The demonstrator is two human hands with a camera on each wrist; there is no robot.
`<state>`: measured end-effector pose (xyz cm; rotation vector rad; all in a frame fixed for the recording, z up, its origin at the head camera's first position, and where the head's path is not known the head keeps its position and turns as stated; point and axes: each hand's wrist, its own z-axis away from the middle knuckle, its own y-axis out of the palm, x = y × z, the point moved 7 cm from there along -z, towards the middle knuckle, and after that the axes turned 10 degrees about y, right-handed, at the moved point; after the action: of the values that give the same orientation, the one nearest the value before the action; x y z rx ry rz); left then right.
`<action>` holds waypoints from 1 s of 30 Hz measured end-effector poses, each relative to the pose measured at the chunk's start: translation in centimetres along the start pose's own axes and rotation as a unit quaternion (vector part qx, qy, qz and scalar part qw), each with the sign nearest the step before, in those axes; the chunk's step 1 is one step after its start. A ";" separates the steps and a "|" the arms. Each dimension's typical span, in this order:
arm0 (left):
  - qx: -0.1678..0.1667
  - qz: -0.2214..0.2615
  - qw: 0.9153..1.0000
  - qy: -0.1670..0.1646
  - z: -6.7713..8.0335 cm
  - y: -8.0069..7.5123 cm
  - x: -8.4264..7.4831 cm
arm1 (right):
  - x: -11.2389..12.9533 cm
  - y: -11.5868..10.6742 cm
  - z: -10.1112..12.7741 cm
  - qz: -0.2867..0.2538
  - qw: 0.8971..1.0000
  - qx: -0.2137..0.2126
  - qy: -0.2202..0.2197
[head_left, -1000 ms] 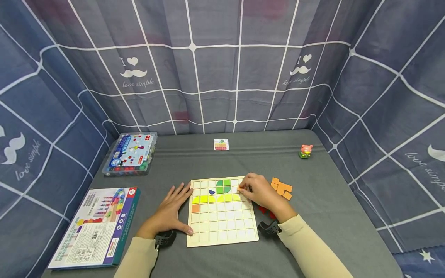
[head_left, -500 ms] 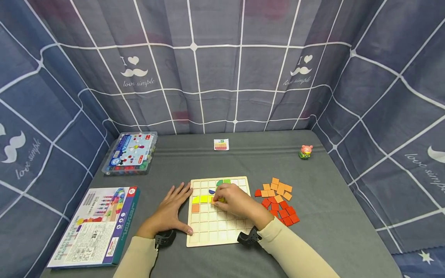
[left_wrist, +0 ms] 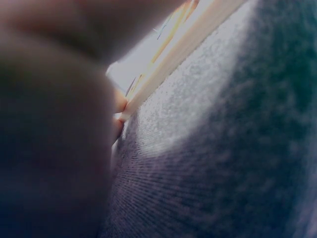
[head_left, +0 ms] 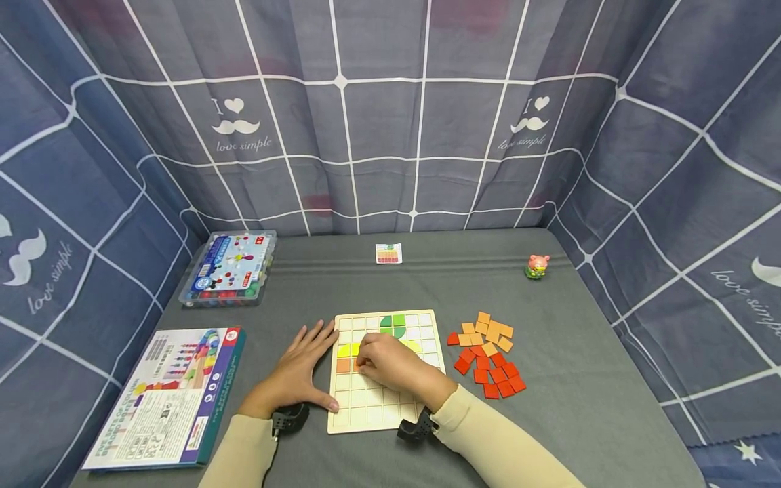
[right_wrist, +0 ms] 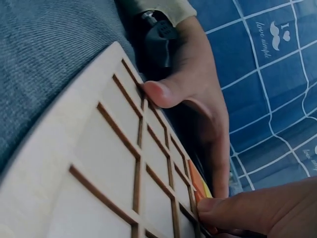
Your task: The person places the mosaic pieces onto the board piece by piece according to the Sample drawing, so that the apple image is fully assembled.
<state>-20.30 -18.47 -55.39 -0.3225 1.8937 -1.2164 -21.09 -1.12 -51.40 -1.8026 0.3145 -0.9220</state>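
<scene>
A wooden grid board [head_left: 390,413] lies on the grey cloth. My left hand [head_left: 299,373] rests along its left edge, fingers spread and thumb at the lower corner. My right hand [head_left: 393,362] is over the board's middle, its fingertips pinching an orange square tile [head_left: 356,365] at the second cell of the row under the yellow tiles. Beside it, another orange tile [head_left: 343,366] sits in the first cell. Green pieces [head_left: 398,320] fill a few upper cells. Yellow pieces [head_left: 344,350] run across the board, partly hidden by my right hand.
Loose orange tiles [head_left: 493,332] and red tiles [head_left: 497,374] lie right of the board. A small pattern card [head_left: 388,254] lies behind it. A pink-headed figurine [head_left: 537,266] stands at back right. At left are a clear plastic case [head_left: 232,268] and a flat box [head_left: 165,400].
My right hand has moved left from the board's upper right edge to the second cell of the orange row, bringing an orange tile. My left hand has stayed put.
</scene>
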 end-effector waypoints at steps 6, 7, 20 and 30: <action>0.001 0.000 1.000 0.003 0.0 0.1 0.1 | 0.1 0.3 -0.2 0.006 1.000 -0.003 0.004; 0.001 0.000 1.000 0.004 0.0 0.1 0.1 | 0.1 0.3 -0.3 0.006 1.000 -0.004 0.003; 0.001 0.004 1.000 0.004 -0.1 0.0 0.0 | -0.7 -2.2 0.9 -0.008 0.999 -0.037 -0.002; -0.001 0.010 1.000 0.004 0.0 -0.1 -0.2 | -10.0 -8.5 6.2 -0.009 0.990 -0.061 0.125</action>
<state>-20.25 -18.39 -55.25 -0.3010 1.9005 -1.2041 -25.10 12.72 -49.35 -1.8040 0.5238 -1.1667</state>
